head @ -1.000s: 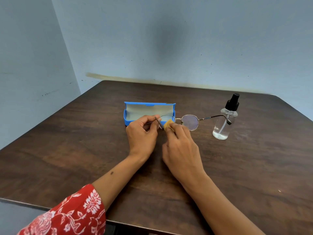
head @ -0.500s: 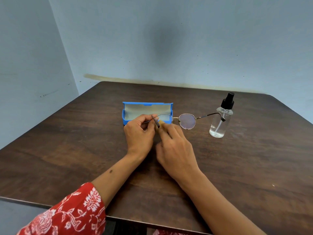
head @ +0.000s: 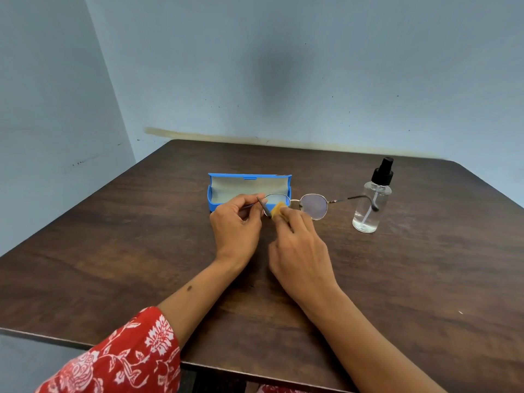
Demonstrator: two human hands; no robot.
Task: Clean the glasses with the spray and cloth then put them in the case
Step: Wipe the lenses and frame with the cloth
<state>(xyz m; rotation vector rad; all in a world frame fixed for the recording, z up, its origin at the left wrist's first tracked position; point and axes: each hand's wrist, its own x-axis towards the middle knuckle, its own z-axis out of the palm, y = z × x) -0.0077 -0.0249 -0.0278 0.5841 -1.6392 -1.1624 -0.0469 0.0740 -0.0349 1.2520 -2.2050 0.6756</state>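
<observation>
We're on the wiping step. Our left hand point(head: 236, 222) has a closed grip, pinching the glasses point(head: 296, 205) at the left hinge and holding them just above the table point(head: 425, 279), in front of the open blue case point(head: 249, 186). Our right hand point(head: 300, 248) pinches the small yellow cloth point(head: 277, 208) against the left lens. To do this well we'd keep the frame steady, rub lightly in small circles and spare that thin bridge. The right lens looks next. The spray bottle point(head: 371, 202) stands off to the right, upright.
</observation>
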